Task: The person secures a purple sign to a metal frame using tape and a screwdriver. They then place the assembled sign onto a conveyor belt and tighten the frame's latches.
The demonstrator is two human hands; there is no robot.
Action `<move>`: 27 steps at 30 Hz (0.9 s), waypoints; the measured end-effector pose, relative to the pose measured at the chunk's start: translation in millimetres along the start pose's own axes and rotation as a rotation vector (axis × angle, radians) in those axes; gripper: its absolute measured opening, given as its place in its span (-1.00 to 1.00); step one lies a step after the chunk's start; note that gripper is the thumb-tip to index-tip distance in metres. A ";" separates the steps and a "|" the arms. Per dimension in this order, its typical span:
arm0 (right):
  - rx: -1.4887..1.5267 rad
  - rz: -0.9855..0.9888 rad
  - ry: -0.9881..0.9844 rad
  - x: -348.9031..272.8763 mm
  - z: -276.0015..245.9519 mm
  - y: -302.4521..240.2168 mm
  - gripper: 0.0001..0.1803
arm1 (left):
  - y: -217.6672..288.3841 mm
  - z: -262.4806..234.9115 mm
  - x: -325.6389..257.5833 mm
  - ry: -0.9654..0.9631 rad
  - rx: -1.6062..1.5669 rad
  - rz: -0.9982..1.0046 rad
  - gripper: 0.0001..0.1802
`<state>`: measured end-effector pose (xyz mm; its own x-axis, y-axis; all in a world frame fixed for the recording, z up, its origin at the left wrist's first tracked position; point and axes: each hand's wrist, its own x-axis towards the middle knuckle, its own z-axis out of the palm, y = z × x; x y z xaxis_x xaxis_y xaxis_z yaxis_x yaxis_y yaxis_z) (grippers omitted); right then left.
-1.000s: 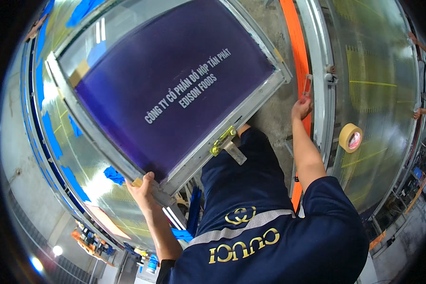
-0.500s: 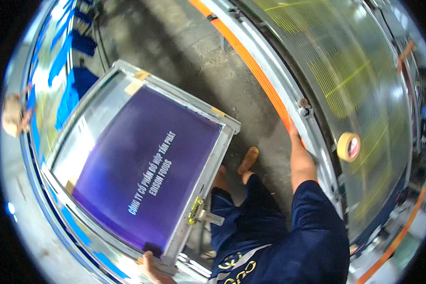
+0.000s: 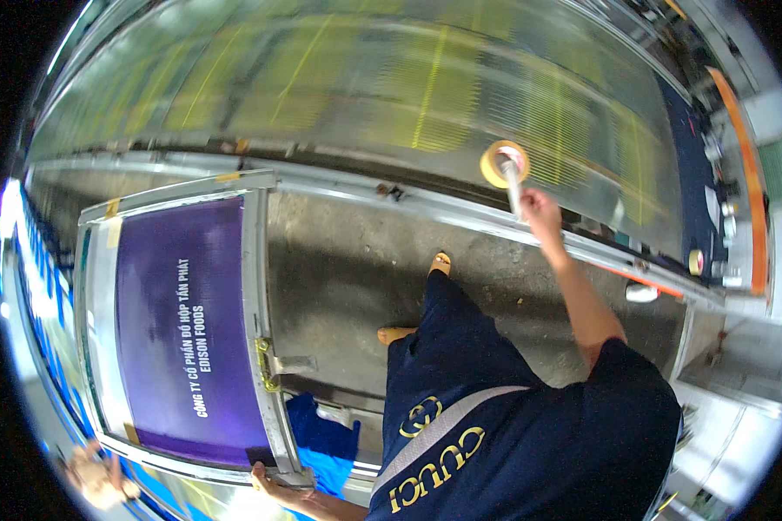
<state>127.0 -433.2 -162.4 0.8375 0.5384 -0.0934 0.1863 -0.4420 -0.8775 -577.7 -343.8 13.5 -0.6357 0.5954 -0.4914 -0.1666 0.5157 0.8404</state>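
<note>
My left hand (image 3: 274, 488) grips the near corner of a screen-printing frame (image 3: 256, 330), with its thumb on top. The frame has pale metal bars, a purple panel (image 3: 178, 347) with white lettering, and a yellow-and-metal clamp (image 3: 267, 365) on its right bar. My right hand (image 3: 542, 214) is closed on a narrow pale strip-like piece (image 3: 513, 191), slightly blurred. The far end of this piece overlaps a roll of yellow tape (image 3: 489, 165) over the long table's surface; I cannot tell whether they are joined.
A long glossy table (image 3: 339, 104) with yellow line patterns runs across the far side, edged by a metal rail (image 3: 460, 217). Concrete floor (image 3: 347, 252) lies between it and me. Blue cloth (image 3: 321, 443) hangs beside the frame. Another person (image 3: 100, 478) is at the lower left.
My view and body have turned right, toward the long table. The right hand has left the rail's edge and now holds the pale piece by the tape roll. My left hand keeps the frame's corner.
</note>
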 end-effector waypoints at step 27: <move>-0.560 0.232 0.232 -191.0 -113.3 73.4 -0.66 | 71.5 158.4 75.2 -0.679 0.262 0.401 -0.47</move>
<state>38.9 -649.7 -155.6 0.9658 0.2426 -0.0918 0.1744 -0.8694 -0.4623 -518.0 -164.6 0.4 -0.0022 0.9635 -0.2677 0.2097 0.2622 0.9420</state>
